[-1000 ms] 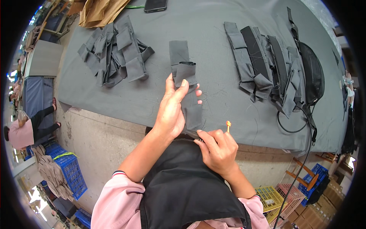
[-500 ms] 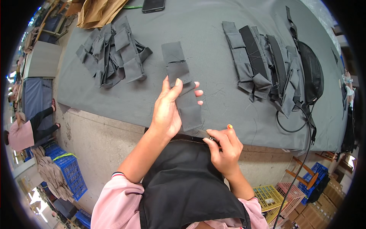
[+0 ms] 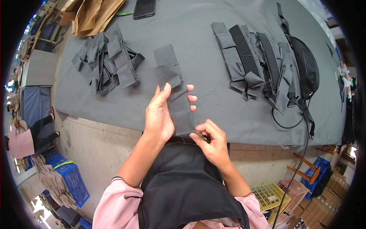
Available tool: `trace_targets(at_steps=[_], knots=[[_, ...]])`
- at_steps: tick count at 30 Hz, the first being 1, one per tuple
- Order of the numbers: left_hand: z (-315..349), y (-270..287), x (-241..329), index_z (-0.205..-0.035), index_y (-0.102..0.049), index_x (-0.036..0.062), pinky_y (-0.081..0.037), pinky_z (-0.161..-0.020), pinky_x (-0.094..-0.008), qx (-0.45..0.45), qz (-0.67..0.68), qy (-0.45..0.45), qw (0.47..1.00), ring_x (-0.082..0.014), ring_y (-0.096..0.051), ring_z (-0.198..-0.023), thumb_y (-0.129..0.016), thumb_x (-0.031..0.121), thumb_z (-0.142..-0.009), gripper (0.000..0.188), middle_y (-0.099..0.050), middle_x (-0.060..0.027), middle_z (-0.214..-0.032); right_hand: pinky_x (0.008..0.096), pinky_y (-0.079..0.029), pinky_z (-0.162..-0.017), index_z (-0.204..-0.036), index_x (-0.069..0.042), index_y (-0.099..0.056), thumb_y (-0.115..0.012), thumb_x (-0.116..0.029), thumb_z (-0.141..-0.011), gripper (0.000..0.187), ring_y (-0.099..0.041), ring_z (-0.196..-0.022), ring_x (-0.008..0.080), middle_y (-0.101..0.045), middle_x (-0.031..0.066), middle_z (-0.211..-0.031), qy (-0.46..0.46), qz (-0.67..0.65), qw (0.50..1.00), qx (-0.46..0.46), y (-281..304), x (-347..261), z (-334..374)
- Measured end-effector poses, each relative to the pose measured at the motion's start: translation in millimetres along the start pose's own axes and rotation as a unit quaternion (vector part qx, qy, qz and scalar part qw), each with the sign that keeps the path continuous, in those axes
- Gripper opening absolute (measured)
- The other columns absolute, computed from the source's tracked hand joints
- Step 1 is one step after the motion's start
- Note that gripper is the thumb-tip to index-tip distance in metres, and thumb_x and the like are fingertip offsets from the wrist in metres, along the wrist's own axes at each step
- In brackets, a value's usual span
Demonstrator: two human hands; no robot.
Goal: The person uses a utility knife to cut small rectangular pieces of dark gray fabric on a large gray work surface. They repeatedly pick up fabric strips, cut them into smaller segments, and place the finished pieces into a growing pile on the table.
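Observation:
My left hand (image 3: 158, 119) is wrapped around a long grey fabric strip (image 3: 182, 116), thumb on top and fingertips showing past its right edge. The strip has folded, stitched sections, and its far end lies over the table. At its near lower corner, my right hand (image 3: 215, 143) is closed in a pinch around a small dark tool (image 3: 206, 138). Most of that tool is hidden by the fingers, so its kind cannot be made out. Loose threads hang off the strip's edges.
A heap of grey strips (image 3: 108, 63) lies at left on the grey-covered table (image 3: 190, 23); more strips (image 3: 248, 57) lie at right beside a black pouch (image 3: 307, 68) with a cord. Brown paper (image 3: 89, 19) and a phone (image 3: 145, 8) are at the back. Crates (image 3: 270, 196) stand below right.
My right hand has moved left and up, bringing the small tool to the strip's lower corner. My left hand and the strip have shifted slightly left and nearer in the picture.

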State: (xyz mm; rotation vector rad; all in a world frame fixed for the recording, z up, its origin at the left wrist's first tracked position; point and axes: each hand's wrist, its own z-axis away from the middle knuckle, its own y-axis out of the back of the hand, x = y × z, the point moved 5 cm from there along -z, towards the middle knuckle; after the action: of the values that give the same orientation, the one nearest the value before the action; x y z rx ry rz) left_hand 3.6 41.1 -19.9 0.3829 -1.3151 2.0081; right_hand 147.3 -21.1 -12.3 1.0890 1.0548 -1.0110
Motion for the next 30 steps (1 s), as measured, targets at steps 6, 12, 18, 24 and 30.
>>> trace_targets(at_steps=[6, 12, 18, 24, 30], knots=[[3, 0, 7, -0.117, -0.047, -0.0004, -0.054, -0.065, -0.0374, -0.01, -0.054, -0.018, 0.998, -0.0258, -0.063, -0.078, -0.037, 0.029, -0.099, 0.036, -0.062, -0.0197, -0.104, 0.021, -0.033, -0.05, -0.078, -0.002, -0.057, -0.062, -0.008, -0.086, 0.012, -0.034, -0.05, 0.0037, -0.049, -0.0014, -0.065, -0.139, -0.353, 0.925, 0.032, 8, 23, 4], [5, -3, -4, -0.122, -0.042, 0.0017, -0.055, -0.073, -0.037, -0.065, -0.04, 0.005, 0.997, -0.026, -0.065, -0.083, -0.041, 0.027, -0.099, 0.034, -0.063, -0.019, -0.105, 0.019, -0.033, -0.048, -0.098, -0.003, -0.064, -0.067, -0.006, -0.083, 0.015, -0.039, -0.054, 0.0028, -0.052, -0.0031, -0.071, -0.051, -0.108, 0.974, 0.192, 29, 20, 7], [6, -15, -2, -0.126, -0.039, 0.0056, -0.055, -0.076, -0.0411, -0.093, -0.082, -0.017, 0.992, -0.0275, -0.064, -0.089, -0.042, 0.024, -0.099, 0.033, -0.058, -0.0197, -0.114, 0.0268, -0.04, -0.049, -0.098, -0.008, -0.066, -0.072, -0.002, -0.068, 0.031, -0.051, -0.052, 0.0152, -0.054, 0.0039, -0.064, 0.1, 0.083, 0.991, 0.028, -4, -22, -10], [-1, 2, 2, -0.124, -0.041, 0.007, -0.056, -0.071, -0.038, -0.046, -0.034, 0.038, 0.998, -0.0256, -0.063, -0.088, -0.044, 0.021, -0.099, 0.029, -0.059, -0.0185, -0.112, 0.0306, -0.041, -0.048, -0.083, -0.01, -0.065, -0.065, -0.004, -0.06, 0.024, -0.051, -0.051, 0.0165, -0.05, 0.0001, -0.062, 0.355, 0.302, 0.883, -0.053, -25, -33, 19], [3, -4, -2, -0.117, -0.044, 0.0043, -0.056, -0.06, -0.0299, -0.003, -0.124, -0.032, 0.992, -0.0193, -0.066, -0.074, -0.046, 0.022, -0.098, 0.026, -0.063, -0.0164, -0.103, 0.0307, -0.044, -0.057, -0.103, -0.009, -0.062, -0.076, -0.013, -0.067, 0.038, -0.055, -0.061, 0.0192, -0.054, 0.0039, -0.073, 0.201, 0.172, 0.96, -0.089, -13, -33, 13]])
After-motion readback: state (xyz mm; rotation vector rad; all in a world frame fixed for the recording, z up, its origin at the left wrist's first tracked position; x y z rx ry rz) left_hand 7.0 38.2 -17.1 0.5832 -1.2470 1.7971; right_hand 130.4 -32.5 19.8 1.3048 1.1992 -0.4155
